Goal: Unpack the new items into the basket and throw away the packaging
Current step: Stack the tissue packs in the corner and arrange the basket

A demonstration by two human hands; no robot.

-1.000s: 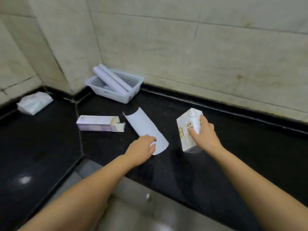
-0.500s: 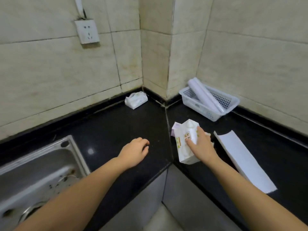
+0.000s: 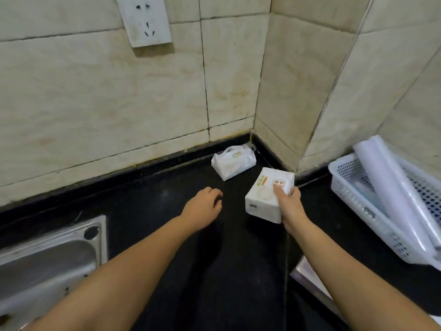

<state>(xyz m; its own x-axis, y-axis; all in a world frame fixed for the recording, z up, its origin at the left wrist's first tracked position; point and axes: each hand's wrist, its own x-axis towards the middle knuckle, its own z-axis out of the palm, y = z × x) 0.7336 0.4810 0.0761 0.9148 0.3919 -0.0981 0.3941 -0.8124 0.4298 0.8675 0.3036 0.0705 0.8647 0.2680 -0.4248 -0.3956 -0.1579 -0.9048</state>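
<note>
My right hand (image 3: 290, 206) grips a white tissue pack (image 3: 266, 194) with orange print, held just above the black counter (image 3: 167, 211). A second white tissue pack (image 3: 232, 161) lies in the counter's back corner against the tiled wall. My left hand (image 3: 205, 206) hovers over the counter left of the held pack, fingers loosely curled, holding nothing. A white perforated basket (image 3: 358, 204) stands at the right with two white rolls (image 3: 391, 187) lying in it.
A steel sink (image 3: 43, 263) fills the lower left. A wall socket (image 3: 145, 20) sits high on the tiled wall. The counter's inner front edge (image 3: 307, 280) runs at lower right, below the basket.
The view has swung left towards the corner. My right hand has carried the tissue pack along towards the corner pack. The flat white sheet and the purple box have left the view.
</note>
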